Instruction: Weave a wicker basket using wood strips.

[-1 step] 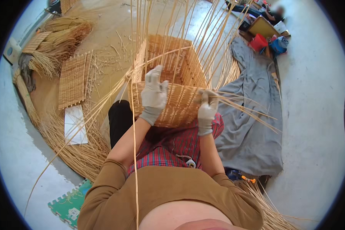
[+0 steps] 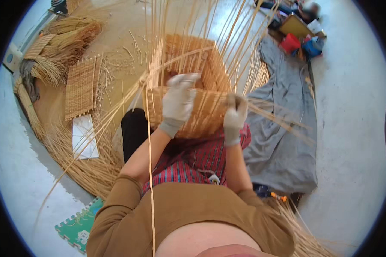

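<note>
A woven wicker basket [image 2: 188, 122] rests on my lap, with its opening up and long upright strands rising from its walls. My left hand [image 2: 178, 103], in a pale glove, lies at the near rim. Its fingers stretch out over the opening, somewhat blurred, and I see nothing held in them. At the right end of the same rim, my gloved right hand [image 2: 235, 118] is closed on wicker strands [image 2: 278, 115] that fan out to the right. Its fingertips are smeared by motion. More loose strands [image 2: 111, 111] stick out from the basket's left corner.
Left on the floor are a flat woven panel [image 2: 80, 89], a white sheet [image 2: 85, 136], piled wicker [image 2: 90, 167] and a green foam mat [image 2: 79, 225]. A grey cloth [image 2: 278, 150] spreads on the right. Beyond it stand a red container [image 2: 290, 42] and a person [image 2: 311, 13].
My left hand has shifted slightly right along the rim, its fingers swinging rightward. My right hand has risen a little and moved right, and the strands beside it have moved.
</note>
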A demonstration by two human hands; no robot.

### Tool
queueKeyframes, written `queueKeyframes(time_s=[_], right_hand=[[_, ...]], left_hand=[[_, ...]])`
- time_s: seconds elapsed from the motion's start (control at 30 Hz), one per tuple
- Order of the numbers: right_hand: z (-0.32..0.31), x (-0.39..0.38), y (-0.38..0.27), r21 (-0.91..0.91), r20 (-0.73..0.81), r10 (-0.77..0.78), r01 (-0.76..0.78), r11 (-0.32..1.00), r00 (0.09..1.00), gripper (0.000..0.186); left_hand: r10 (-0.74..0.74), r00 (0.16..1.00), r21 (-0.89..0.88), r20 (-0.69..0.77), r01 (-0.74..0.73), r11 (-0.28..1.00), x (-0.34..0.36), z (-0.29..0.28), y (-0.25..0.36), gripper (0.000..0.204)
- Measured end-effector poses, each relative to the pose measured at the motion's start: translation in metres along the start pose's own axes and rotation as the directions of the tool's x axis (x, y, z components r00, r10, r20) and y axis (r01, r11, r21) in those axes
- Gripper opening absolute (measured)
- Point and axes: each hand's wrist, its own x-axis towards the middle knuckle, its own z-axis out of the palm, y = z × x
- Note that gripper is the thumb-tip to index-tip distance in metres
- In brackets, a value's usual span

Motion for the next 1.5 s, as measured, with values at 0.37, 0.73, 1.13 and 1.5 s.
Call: queueKeyframes(time_s=[0.37,0.73,1.13,1.5], right_hand=[[-0.114,-0.021,-0.007,-0.077,-0.220,0.262,-0.284,0.956,0.940,0.049],[0.086,-0.058,-0.057,0.053,0.371,0.107,-0.136,0.989,0.922,0.045],[0.227,0.026,0.044,0.031,-0.064,0.481,-0.480,0.877,0.874,0.092],[0.169,0.009,-0.034,0.177,0.609,0.262,-0.449,0.876,0.749,0.045]], left_hand=[[0.087,0.785,0.518,0.614,-0.484,0.706,-0.006,0.044,0.030,0.065],[0.026,0.995,-0.305,0.099,0.005,0.952,-0.065,-0.039,-0.090,0.035],[0.147,0.983,0.425,0.110,-0.180,0.887,-0.020,-0.089,-0.094,0.059],[0.126,0.963,0.517,0.239,-0.236,0.823,-0.003,-0.107,-0.115,0.062]])
